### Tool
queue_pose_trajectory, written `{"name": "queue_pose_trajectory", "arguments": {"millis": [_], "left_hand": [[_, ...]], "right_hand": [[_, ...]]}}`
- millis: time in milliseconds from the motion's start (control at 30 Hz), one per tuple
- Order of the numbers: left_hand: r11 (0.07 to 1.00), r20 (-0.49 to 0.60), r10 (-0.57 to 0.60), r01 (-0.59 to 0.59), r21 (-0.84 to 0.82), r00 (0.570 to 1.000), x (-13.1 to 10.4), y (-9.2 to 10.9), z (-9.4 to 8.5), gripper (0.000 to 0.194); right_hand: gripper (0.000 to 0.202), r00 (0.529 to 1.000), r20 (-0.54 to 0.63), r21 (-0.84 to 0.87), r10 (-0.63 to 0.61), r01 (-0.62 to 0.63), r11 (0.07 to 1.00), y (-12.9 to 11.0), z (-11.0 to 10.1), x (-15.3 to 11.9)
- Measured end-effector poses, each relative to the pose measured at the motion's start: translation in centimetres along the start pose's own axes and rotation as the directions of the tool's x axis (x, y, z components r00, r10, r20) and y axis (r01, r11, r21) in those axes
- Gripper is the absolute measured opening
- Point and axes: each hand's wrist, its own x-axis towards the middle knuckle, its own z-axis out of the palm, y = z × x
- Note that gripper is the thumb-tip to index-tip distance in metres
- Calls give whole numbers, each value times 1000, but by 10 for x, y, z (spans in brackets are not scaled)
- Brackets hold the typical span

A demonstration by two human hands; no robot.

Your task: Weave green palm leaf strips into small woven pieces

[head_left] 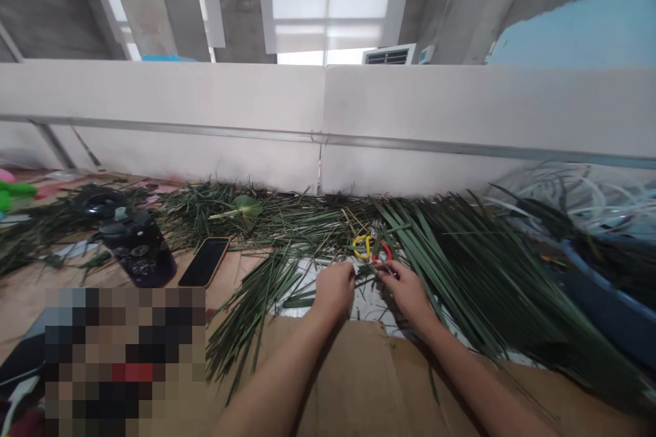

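Cardboard, left hand, right hand, leaves, patterned bottle

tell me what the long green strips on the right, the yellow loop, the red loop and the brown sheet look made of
Long green strips: likely leaf, dull-surfaced, with narrow, ribbed blades. Yellow loop and red loop: probably plastic, given their bright, even colour. Brown sheet: seemingly cardboard, matte, plain tan.
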Motion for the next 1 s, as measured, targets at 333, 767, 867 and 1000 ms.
{"name": "queue_pose_trajectory", "arguments": {"millis": [333, 767, 867, 1000], "left_hand": [[965, -16, 70, -72, -252, 997, 6, -14, -20, 16], [867, 52, 139, -96, -489, 989, 8, -18, -25, 15], [828, 54, 124, -73, -556, 991, 10, -21, -22, 14], [756, 59, 83, -25, -654, 995, 12, -22, -16, 21]], "right_hand": [[41, 1000, 13, 131, -6, 5, 991, 0, -5, -8], [30, 995, 76, 52, -67, 63, 997, -10, -6, -11], [24, 991, 77, -11, -112, 113, 994, -14, -6, -13], [20, 993, 66, -4, -99, 100, 995, -16, -5, -15]]}}
